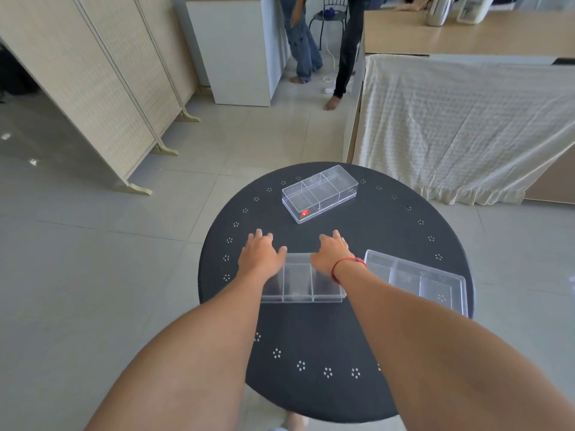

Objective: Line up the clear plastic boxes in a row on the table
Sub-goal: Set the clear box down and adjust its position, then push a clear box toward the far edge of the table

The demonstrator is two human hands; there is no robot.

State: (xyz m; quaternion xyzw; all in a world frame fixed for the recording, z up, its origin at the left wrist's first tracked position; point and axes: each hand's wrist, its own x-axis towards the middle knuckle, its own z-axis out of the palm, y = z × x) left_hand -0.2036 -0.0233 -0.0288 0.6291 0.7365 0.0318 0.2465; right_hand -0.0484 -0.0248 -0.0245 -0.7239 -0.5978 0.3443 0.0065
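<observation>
Clear middle box (pixel 298 279) sits under our left hand (pixel 260 255) and right hand (pixel 332 255), fingers spread, one pressing each end; two more boxes lie apart.

Both arms outstretched, left hand (pixel 259 253) and right hand (pixel 331 253) palms down.

Head cam: your one view, worn on you, wide-angle.
Facing: fwd and down onto round black table (pixel 311 331).
Range: close, arm's reach.
</observation>
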